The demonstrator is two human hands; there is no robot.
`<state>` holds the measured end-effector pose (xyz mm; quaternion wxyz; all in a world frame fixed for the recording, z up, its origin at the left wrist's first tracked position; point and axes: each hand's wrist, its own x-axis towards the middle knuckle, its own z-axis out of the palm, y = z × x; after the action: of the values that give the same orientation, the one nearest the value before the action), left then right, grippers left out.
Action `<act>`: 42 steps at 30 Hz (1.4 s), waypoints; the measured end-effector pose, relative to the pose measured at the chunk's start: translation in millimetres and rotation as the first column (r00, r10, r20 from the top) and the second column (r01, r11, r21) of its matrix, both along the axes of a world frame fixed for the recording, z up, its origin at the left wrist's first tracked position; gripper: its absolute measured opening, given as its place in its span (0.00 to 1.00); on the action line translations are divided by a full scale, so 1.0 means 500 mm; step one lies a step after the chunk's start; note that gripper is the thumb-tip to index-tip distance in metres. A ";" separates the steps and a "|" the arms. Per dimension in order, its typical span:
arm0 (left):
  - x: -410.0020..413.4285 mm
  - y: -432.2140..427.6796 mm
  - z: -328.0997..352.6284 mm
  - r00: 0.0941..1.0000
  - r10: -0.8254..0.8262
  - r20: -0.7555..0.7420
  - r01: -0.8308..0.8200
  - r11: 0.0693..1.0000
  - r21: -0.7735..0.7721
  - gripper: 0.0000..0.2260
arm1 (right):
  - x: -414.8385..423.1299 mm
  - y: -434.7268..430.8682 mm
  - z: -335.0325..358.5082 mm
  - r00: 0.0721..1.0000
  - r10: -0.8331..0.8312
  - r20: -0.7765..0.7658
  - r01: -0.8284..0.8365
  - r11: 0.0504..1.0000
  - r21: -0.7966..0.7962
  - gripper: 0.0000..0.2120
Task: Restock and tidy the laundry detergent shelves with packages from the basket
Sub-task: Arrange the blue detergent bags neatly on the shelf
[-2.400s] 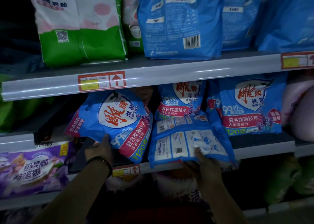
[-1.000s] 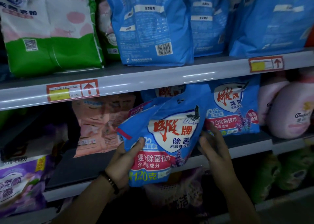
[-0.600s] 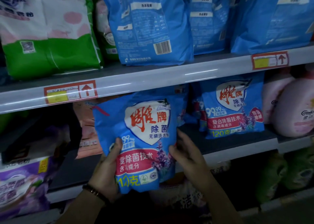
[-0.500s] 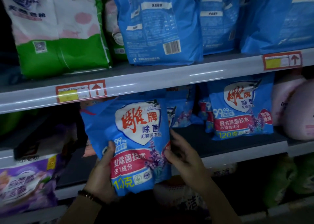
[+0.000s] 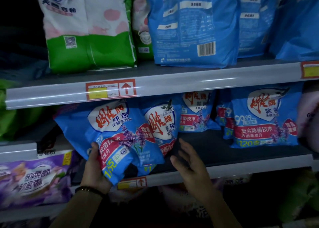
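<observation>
Gripping the blue detergent bag (image 5: 110, 132) by its corner, my left hand (image 5: 94, 169) is leaning it on the middle shelf (image 5: 241, 170); my right hand (image 5: 188, 160) (fingers spread, empty) is coming off it, placement nearly done.

Detergent bag (image 5: 110, 138) — blue, white crest, red lettering; upper-shelf sack (image 5: 89, 37) — white-pink over green.
</observation>
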<state>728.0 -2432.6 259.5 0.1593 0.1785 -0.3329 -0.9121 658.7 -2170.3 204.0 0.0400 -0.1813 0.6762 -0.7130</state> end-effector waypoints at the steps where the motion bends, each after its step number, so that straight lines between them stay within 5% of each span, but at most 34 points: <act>1: -0.005 -0.008 -0.001 1.000 0.026 0.014 -0.026 1.000 0.010 0.27 | -0.004 -0.008 0.006 1.000 -0.011 0.001 0.011 1.000 0.007 0.27; 7: -0.019 -0.051 -0.037 0.999 -0.033 -0.042 0.035 0.998 0.055 0.16 | -0.114 -0.053 0.059 0.969 -0.181 0.169 0.162 0.979 0.122 0.30; 12: -0.018 -0.087 -0.056 0.992 -0.011 0.124 0.020 0.998 -0.067 0.38 | -0.166 -0.109 0.064 0.956 -0.217 0.198 0.173 0.961 0.217 0.20; 15: -0.015 -0.116 -0.091 0.969 0.130 0.210 -0.083 0.973 -0.216 0.41 | -0.171 -0.127 0.062 0.933 -0.217 0.287 0.156 0.963 0.219 0.19; 19: -0.019 -0.117 -0.087 0.946 0.263 0.191 -0.132 0.848 -0.513 0.28 | -0.181 -0.138 0.060 0.922 -0.276 0.271 0.192 0.935 0.300 0.18; 22: -0.031 -0.111 -0.068 0.850 0.371 0.374 0.045 0.656 -0.754 0.41 | -0.184 -0.144 0.060 0.919 -0.368 0.142 0.287 0.871 0.399 0.14; 27: -0.056 -0.110 -0.055 0.877 0.391 0.280 0.038 0.525 -0.850 0.37 | -0.163 -0.116 0.071 0.914 -0.387 -0.121 0.384 0.733 0.561 0.21; 32: -0.081 -0.051 -0.005 0.868 0.460 0.187 -0.013 0.397 -0.918 0.30 | -0.139 -0.038 0.090 0.795 -0.565 -0.220 0.573 0.582 0.577 0.26; 35: -0.116 -0.033 0.008 0.874 0.440 0.208 0.076 0.299 -0.951 0.32 | -0.134 -0.005 0.089 0.764 -0.636 -0.105 0.586 0.618 0.524 0.21; 38: -0.142 -0.030 0.011 0.666 0.656 0.354 0.332 0.164 -0.929 0.45 | -0.152 0.023 0.076 0.809 -0.587 -0.006 0.512 0.701 0.497 0.22; 40: -0.135 -0.008 0.020 0.622 0.744 0.245 0.231 0.125 -0.965 0.43 | -0.145 0.035 0.089 0.832 -0.554 0.025 0.469 0.726 0.503 0.16; 42: -0.130 0.014 0.016 0.719 0.693 -0.052 -0.010 -0.064 -0.998 0.30 | -0.136 0.041 0.097 0.844 -0.532 0.069 0.433 0.751 0.499 0.14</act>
<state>663.2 -2425.7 267.7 0.3899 0.3287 -0.8181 -0.2657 590.6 -2149.9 252.6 -0.0342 0.0901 0.8423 -0.5304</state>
